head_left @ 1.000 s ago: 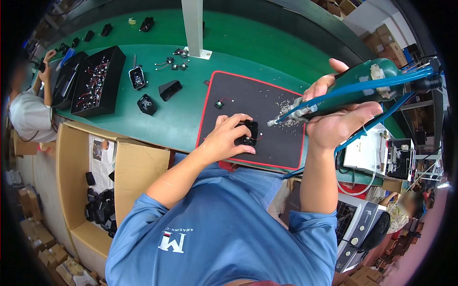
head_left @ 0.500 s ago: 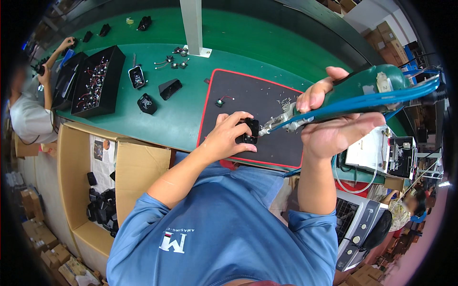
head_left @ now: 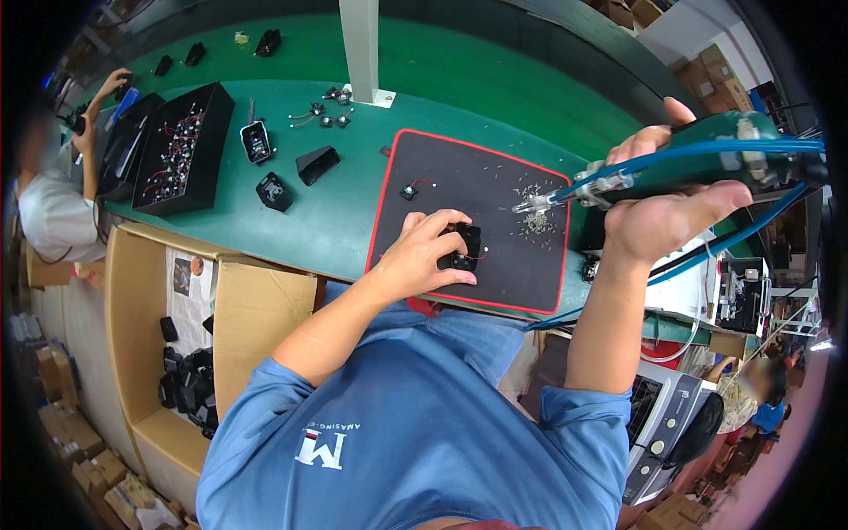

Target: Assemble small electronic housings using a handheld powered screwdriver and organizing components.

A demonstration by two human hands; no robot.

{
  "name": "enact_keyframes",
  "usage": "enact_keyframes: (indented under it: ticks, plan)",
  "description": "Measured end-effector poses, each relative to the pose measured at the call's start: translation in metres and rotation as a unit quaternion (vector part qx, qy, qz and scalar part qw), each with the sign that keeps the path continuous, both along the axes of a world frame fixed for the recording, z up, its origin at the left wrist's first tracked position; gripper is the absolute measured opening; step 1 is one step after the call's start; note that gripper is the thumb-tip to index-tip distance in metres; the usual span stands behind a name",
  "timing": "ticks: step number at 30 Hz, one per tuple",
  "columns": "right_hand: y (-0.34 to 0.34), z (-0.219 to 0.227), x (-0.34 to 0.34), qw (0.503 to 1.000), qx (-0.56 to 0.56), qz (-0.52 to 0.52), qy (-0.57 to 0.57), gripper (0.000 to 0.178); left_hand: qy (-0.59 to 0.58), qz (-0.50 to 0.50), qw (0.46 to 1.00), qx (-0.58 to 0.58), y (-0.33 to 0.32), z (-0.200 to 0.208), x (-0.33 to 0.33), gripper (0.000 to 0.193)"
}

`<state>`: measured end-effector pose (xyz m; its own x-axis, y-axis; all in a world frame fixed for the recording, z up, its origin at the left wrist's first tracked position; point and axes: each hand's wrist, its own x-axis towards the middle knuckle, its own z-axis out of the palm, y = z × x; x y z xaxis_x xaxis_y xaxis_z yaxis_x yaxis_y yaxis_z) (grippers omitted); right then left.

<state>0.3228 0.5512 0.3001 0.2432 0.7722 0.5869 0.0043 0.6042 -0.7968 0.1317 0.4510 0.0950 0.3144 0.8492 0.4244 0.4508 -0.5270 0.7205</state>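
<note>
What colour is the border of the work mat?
Red, around the black mat; the head view shows it clearly.

Mat [head_left: 495, 190] right of tray [head_left: 181, 146]; part [head_left: 465, 247] on mat.

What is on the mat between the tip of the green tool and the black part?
In the head view, tiny loose screws lie scattered on the black mat between the green tool's tip and the small black part under the left hand.

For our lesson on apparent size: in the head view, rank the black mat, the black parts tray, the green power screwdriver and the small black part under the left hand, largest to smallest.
1. Mat
2. Tray
3. Screwdriver, though it sits nearer the camera, so its rank against the tray is unsure
4. Part
</note>
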Motion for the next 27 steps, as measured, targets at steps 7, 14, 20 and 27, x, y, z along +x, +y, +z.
enact_keyframes:
  ticks: [7,14,20,27]
  plan:
    - [-0.019,0.002,-0.003,0.995,-0.047,0.085,0.003,0.115,0.002,0.0,1.0,-0.007,0.0,0.0,0.0,0.041]
    - [-0.041,-0.028,-0.016,0.968,-0.052,0.229,0.089,0.115,0.002,0.001,1.0,-0.009,0.0,0.001,0.0,0.041]
    - [-0.061,-0.056,-0.015,0.931,-0.074,0.324,0.149,0.12,0.005,0.005,1.0,-0.004,0.001,-0.007,0.002,0.041]
    - [-0.066,-0.068,-0.019,0.945,-0.109,0.288,0.111,0.118,0.003,0.008,1.0,-0.016,0.0,-0.002,0.001,0.038]
